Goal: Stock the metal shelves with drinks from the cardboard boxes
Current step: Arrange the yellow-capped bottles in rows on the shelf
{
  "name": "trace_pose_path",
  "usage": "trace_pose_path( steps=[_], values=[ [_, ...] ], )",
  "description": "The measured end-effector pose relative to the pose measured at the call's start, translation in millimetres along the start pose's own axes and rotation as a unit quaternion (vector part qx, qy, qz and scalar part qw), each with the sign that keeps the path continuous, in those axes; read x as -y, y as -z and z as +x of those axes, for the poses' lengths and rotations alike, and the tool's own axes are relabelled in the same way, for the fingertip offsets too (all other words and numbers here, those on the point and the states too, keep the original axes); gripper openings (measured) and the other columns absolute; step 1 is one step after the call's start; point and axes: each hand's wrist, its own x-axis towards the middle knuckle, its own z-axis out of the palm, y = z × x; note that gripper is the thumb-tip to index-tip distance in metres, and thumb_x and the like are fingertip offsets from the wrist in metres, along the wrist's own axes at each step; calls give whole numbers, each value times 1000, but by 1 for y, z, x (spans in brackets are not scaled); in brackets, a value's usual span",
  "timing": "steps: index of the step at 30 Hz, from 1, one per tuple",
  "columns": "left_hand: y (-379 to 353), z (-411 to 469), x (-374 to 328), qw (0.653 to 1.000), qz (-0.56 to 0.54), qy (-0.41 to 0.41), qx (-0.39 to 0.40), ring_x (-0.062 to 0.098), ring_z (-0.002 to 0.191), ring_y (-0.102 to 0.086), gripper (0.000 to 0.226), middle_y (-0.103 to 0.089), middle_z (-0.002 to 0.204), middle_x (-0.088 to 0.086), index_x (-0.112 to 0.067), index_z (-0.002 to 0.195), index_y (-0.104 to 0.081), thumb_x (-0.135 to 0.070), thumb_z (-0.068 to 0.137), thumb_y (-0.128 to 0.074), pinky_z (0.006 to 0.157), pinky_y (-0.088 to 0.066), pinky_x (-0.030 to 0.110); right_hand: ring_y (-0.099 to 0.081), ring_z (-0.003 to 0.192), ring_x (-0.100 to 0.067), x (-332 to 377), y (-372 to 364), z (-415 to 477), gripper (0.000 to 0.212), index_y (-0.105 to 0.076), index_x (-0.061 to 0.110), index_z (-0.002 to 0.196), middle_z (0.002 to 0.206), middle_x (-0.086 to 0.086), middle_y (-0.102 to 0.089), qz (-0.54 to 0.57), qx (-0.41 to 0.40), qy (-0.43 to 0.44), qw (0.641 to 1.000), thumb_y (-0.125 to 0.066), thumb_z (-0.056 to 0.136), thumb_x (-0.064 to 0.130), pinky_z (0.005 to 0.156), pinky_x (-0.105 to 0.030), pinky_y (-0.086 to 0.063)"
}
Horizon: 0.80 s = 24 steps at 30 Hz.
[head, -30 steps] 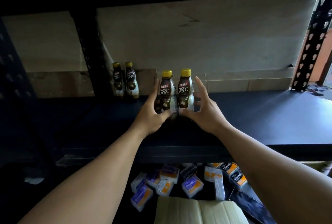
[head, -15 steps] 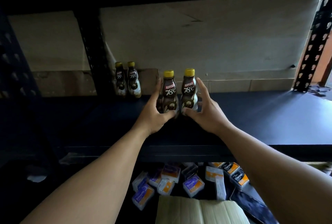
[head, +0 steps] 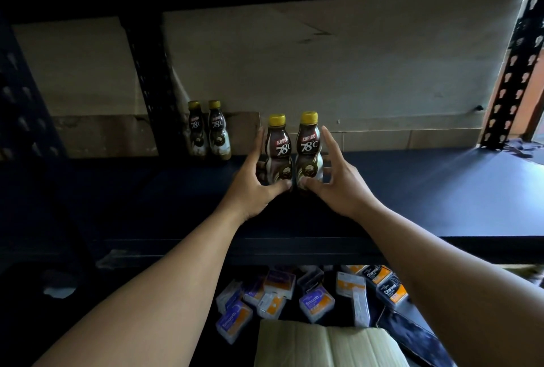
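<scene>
Rear pair [head: 209, 131] stands upright at the back of the shelf [head: 412, 190], at 10 o'clock from the hands and well apart from them. Left hand [head: 250, 190] grips the left bottle [head: 278, 149], thumb across its base, fingers [head: 259, 143] up its 9 o'clock side. The right bottle [head: 309, 146] stands touching it at 3 o'clock, both upright and mid-depth on the shelf. Right hand [head: 338, 187] is loose: fingers [head: 329, 143] spread and mostly straight, just off the bottle's side, thumb tip at its base. Risk, as judged: these bottles are tall and narrow-waisted, so a thumb dragging the base on withdrawal could tip either one. As they touch, one falling would likely take the other. Pushing the two back toward 12 o'clock with uneven pressure could skew them out of line with the rear pair. Not verifiable: the bay at 9 o'clock and the shelf above are too dark to read. The bottle bases are masked by the thumbs, so flat seating cannot be confirmed. The left hand's far fingers are hidden behind the bottle. The box [head: 323, 346] at 6 o'clock is cut off by the frame edge and its contents are unseen.
</scene>
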Motion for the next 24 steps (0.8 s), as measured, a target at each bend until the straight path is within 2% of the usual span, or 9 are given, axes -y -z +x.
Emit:
trace_pose_path(
  steps=[3, 7, 10, 12, 14, 15, 17, 18, 24],
  values=[
    [-1, 0, 0, 1000, 1, 0, 0, -25, 112, -50, 112, -51, 121, -45, -43, 160, -4, -19, 84, -82, 86, -34, -6, -64, 112, -15, -2, 0, 0, 112, 5, 48, 159, 141, 5, -61, -12, 1, 2, 1000, -80, 88, 30, 90, -29, -47],
    [-1, 0, 0, 1000, 3, -4, -3, -32, 112, -42, 112, -44, 131, -42, -48, 158, -3, -27, 83, -83, 87, -31, -5, -64, 117, -12, 0, 1, -1, 110, 4, 46, 161, 136, 12, -63, 0, 6, -5, 1000, -77, 90, 24, 96, -32, -49],
    [0, 0, -1, 1000, 6, -6, -1, -36, 108, -39, 111, -41, 129, -43, -46, 159, -3, -25, 84, -82, 85, -29, -8, -65, 111, -9, 0, 1, -1, 112, 4, 47, 160, 121, 19, -64, 6, 3, -8, 1000, -79, 89, 27, 95, -32, -51],
    [0, -1, -1, 1000, 11, -10, 0, -37, 108, -38, 109, -39, 126, -47, -45, 159, -4, -24, 85, -81, 83, -28, -10, -65, 105, -4, -1, 1, 0, 112, 2, 48, 160, 109, 28, -62, 9, -1, -9, 1000, -81, 87, 28, 90, -27, -51],
    [0, -2, -2, 1000, 15, -11, -2, -27, 118, -43, 110, -42, 134, -43, -50, 158, -2, -26, 85, -81, 94, -30, -1, -65, 98, 0, -1, 2, 0, 111, -1, 49, 160, 102, 33, -59, 11, -4, -5, 1000, -82, 87, 29, 83, -19, -49],
    [0, -3, -3, 1000, 19, -12, -4, -17, 126, -45, 111, -43, 142, -36, -54, 156, 0, -28, 85, -81, 103, -32, 9, -65, 96, 1, -1, 2, 0, 111, -1, 51, 159, 101, 34, -59, 9, -5, -1, 1000, -82, 87, 29, 80, -16, -48],
    [0, -4, -5, 999, 31, -13, -2, -3, 135, -46, 115, -42, 153, -25, -61, 152, 5, -30, 84, -82, 114, -34, 28, -65, 96, 2, 0, 3, -1, 109, -1, 55, 157, 102, 32, -60, 8, -2, 7, 1000, -81, 87, 32, 79, -15, -47],
    [0, -5, -6, 999, 39, -14, -1, 0, 136, -46, 116, -42, 154, -22, -63, 150, 7, -31, 83, -82, 115, -35, 32, -66, 97, 1, 1, 3, -1, 108, -1, 57, 156, 104, 31, -61, 8, 0, 9, 1000, -80, 87, 33, 81, -17, -49],
    [-1, -8, -10, 997, 75, -19, 6, -3, 129, -47, 107, -47, 150, -18, -59, 153, 4, -30, 89, -76, 107, -38, 26, -68, 103, -7, 2, 3, -2, 110, 2, 58, 156, 118, 20, -64, -3, 8, 17, 1000, -80, 88, 32, 91, -30, -53]
  ],
)
